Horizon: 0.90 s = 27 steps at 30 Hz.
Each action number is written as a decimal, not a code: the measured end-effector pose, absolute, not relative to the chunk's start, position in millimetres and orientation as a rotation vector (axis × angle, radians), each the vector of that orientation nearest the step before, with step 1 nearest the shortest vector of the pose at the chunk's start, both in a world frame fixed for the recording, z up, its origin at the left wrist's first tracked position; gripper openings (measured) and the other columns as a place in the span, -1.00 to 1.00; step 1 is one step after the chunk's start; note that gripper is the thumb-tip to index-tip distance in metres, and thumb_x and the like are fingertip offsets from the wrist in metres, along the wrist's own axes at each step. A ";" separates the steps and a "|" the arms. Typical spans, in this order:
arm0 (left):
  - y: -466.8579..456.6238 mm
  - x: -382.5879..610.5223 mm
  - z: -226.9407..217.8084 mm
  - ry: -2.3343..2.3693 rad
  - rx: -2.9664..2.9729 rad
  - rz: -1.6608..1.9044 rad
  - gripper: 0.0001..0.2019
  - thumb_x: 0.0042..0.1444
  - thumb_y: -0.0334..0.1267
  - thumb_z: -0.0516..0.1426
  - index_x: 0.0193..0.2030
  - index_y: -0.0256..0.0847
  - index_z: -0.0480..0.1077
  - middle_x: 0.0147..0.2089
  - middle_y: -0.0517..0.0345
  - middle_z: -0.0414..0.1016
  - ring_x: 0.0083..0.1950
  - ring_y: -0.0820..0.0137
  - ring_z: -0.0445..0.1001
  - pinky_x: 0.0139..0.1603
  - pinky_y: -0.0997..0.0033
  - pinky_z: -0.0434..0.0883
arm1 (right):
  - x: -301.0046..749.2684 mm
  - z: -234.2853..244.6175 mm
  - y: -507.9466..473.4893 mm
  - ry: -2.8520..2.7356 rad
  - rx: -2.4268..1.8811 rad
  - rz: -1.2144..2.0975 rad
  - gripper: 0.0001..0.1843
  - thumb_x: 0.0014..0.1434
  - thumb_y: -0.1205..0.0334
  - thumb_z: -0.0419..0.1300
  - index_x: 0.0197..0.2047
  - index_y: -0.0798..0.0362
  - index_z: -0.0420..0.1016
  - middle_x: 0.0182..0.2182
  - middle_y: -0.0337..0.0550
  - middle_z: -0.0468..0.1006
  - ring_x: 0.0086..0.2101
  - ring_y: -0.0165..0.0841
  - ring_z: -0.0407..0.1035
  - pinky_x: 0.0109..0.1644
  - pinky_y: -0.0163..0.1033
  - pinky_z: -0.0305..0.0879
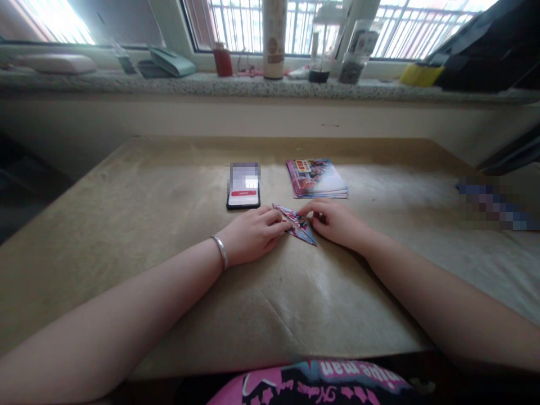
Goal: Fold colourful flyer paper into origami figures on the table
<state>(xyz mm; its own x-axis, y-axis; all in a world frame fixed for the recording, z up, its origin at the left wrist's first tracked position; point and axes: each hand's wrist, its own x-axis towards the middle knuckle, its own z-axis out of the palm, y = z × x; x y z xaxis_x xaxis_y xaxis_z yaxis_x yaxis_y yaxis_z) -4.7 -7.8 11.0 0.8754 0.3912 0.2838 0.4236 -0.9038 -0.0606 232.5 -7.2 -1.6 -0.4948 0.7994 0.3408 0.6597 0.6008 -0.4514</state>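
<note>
Head view: the left hand (252, 233) and right hand (337, 222) meet over a folded paper (304, 232) lying flat on the table (126, 214). Each hand's fingertips are closed on its own side of the paper. A phone (243, 188) lies just beyond the left grip, and a leaflet stack (317, 178) just beyond the right.

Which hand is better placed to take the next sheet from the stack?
Probably the right hand: the stack lies just beyond it, while the left hand sits nearer the phone. Both now hold the folded paper.
</note>
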 end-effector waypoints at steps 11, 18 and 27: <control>-5.5 -7.3 11.7 -0.792 -3.071 -0.469 -0.68 0.29 -0.22 -0.05 0.04 -0.28 0.40 0.07 -0.05 0.43 0.05 0.30 0.41 0.07 0.26 0.39 | 234.9 2.9 -8.6 -2.498 -0.946 0.243 -0.84 0.18 0.22 0.18 -0.23 0.02 0.58 -0.27 -0.10 0.55 -0.22 -0.31 0.38 -0.08 -0.16 0.30; -9.6 -6.1 17.6 -0.865 -2.990 -0.392 -0.50 0.15 0.12 0.07 0.01 -0.25 0.42 0.04 -0.04 0.47 0.02 0.19 0.43 0.05 0.16 0.35 | 220.7 5.4 -16.8 -2.473 -0.909 0.199 -0.89 0.16 0.24 0.19 -0.24 0.02 0.53 -0.13 -0.08 0.55 -0.03 -0.26 0.34 0.09 -0.09 0.25; -16.6 -4.1 17.8 -0.939 -2.982 -0.439 -0.59 0.09 -0.06 0.13 0.04 -0.22 0.40 0.04 0.02 0.47 0.02 0.20 0.41 0.10 0.13 0.31 | 225.6 8.1 -14.1 -2.534 -0.876 0.197 -0.76 0.15 0.30 0.17 -0.10 0.01 0.52 -0.12 -0.08 0.57 -0.07 -0.27 0.39 0.07 -0.09 0.28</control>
<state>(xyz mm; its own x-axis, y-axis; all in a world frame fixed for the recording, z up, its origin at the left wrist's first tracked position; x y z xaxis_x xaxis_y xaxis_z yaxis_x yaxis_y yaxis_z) -4.1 -16.6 17.8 0.7845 0.5638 0.2582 0.5594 -0.8231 0.0977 225.6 -14.1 8.1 -0.6975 0.6151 0.3675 0.5510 0.7883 -0.2736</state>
